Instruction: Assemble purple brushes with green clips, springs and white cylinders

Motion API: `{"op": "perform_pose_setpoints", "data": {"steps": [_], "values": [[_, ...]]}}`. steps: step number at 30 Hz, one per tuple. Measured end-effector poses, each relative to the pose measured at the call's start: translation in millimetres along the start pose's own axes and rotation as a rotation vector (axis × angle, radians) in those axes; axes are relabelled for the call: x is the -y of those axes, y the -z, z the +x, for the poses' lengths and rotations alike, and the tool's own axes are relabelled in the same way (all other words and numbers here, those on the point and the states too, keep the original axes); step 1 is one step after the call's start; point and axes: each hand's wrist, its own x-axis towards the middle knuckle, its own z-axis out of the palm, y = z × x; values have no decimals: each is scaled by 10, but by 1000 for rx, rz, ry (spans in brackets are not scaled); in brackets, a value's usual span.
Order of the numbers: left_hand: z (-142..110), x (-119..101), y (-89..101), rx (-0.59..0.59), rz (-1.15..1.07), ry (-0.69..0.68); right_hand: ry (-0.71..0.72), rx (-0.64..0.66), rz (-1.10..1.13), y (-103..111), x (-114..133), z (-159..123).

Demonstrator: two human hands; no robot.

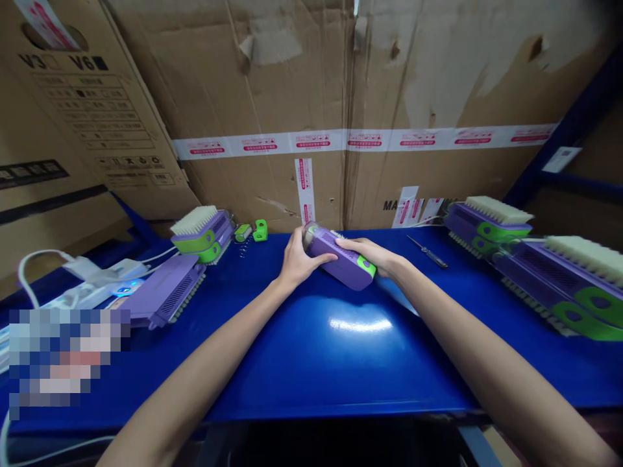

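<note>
Both hands hold a purple brush unit (pixel 348 263) tilted above the blue table. It has a vented side, a green end piece and a clear part at the far left end; some white bristles show along its back edge. My left hand (pixel 298 261) is closed round the clear end, its thumb across the purple side. Gripping the green end from the right is my right hand (pixel 372 254), with a finger or thumb along the top. Behind my left hand lie a loose green bracket (pixel 261 230), a small green-and-silver piece (pixel 242 233) and several tiny screws or springs.
A screwdriver (pixel 428 252) lies to the right. More purple brush units stand at the left (pixel 202 235) and right (pixel 487 227). A purple cover (pixel 163 285) lies near a white power strip (pixel 97 282) with cables. Cardboard (pixel 263 175) walls the back of the blue table (pixel 302 363).
</note>
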Motion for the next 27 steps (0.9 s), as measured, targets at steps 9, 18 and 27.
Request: {"op": "perform_pose_setpoints", "data": {"steps": [9,18,27], "values": [[2,75,-15,22,-1,-6,54,32,-34,74,34,-33],[-22,168,-50,203,-79,51,331,-615,-769,32,-25,58],[-70,92,-44,283,-16,-62,323,-461,-54,-130,-57,95]]}}
